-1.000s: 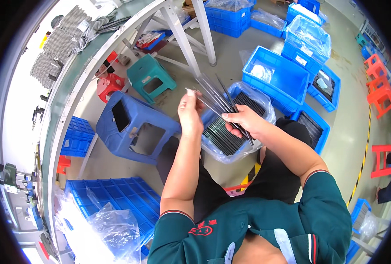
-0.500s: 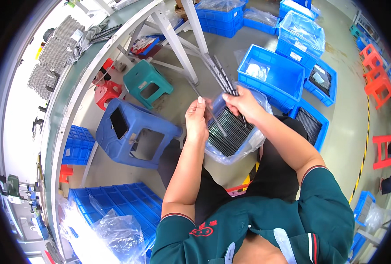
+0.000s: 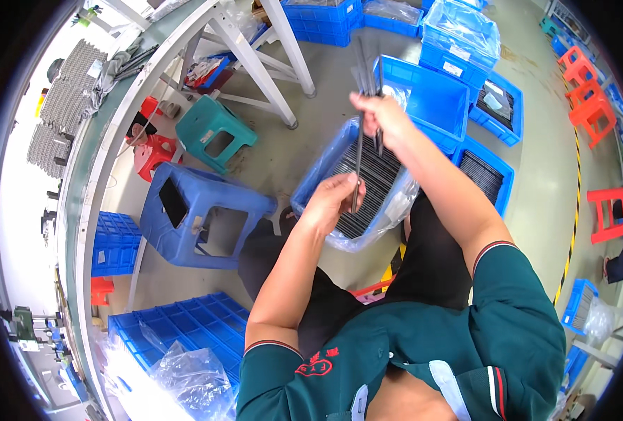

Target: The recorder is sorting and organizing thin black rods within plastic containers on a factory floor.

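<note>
My right hand (image 3: 387, 121) is closed round a bundle of thin dark rods (image 3: 369, 70), whose upper ends are smeared by motion. Lower and to the left, my left hand (image 3: 334, 199) pinches the bottom part of a single dark rod (image 3: 360, 158). That rod runs nearly upright, and its top reaches the fingers of my right hand. Beneath both hands stands a blue bin (image 3: 311, 175) lined with clear plastic. Rows of similar dark rods (image 3: 376, 184) lie packed inside it, partly hidden by my hands.
At the left are a blue stool (image 3: 217, 193) bearing a phone (image 3: 174, 203), a teal stool (image 3: 215, 130) and a white-legged workbench (image 3: 252, 63). An open blue crate (image 3: 431, 105) and a crate of rods (image 3: 481, 175) stand right of the bin. Blue crates (image 3: 185, 326) are stacked lower left.
My left hand has come down to the near part of the bin and grips a rod near its lower end. My right hand, with the bundle, has risen slightly. The whole view has shifted a little.
</note>
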`<state>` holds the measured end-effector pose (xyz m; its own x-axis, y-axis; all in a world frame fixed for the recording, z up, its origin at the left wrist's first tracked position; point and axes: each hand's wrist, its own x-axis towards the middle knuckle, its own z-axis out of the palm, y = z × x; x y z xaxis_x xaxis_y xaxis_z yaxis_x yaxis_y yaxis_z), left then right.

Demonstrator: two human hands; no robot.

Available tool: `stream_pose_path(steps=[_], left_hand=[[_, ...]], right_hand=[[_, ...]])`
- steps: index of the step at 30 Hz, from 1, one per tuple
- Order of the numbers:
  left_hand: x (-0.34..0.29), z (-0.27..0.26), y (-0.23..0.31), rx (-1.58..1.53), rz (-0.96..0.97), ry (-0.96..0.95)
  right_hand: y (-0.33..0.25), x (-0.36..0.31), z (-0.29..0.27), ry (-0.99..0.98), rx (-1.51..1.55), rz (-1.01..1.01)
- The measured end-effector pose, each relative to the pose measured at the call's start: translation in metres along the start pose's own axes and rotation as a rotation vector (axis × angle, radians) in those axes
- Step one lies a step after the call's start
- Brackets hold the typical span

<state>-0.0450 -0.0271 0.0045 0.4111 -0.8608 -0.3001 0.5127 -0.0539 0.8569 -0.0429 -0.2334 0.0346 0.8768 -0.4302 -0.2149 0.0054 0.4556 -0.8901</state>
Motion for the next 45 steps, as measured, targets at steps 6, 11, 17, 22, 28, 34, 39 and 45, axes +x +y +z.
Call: stream_pose_path(steps=[6,11,17,22,28,34,39,45], left_hand=[[-0.024,-0.018,0.014,0.123,-0.036,0.05],[-0.006,-0.013,0.022,-0.252,0.118,0.001],[-0.002,-0.012,0.023,-0.05,0.019,-0.195],[-0.013,-0.02,0.026,0.019,-0.116,-0.009],[-0.023,-0.058,0.039,-0.261,0.181,0.537],[-0.017,-0.069,0.04,-0.626,0.454,0.602],[-0.012,-0.061,0.034,-0.621,0.478,0.502],[0.0,-0.043,0.028,-0.509,0.48,0.546]], right_hand=[[-0.041,0.01,-0.041,0.075,0.133,-0.107],[-0.004,-0.014,-0.007,0.005,-0.064,-0.04],[0.027,-0.045,0.03,-0.26,-0.425,-0.012],[0.027,-0.051,0.031,-0.228,-0.823,-0.265],[0.028,-0.059,0.028,-0.33,-0.699,0.007],[0.033,-0.073,0.026,-0.369,-0.554,0.197],[0.033,-0.077,0.031,-0.353,-0.576,0.23],[0.034,-0.073,0.028,-0.358,-0.525,0.225]])
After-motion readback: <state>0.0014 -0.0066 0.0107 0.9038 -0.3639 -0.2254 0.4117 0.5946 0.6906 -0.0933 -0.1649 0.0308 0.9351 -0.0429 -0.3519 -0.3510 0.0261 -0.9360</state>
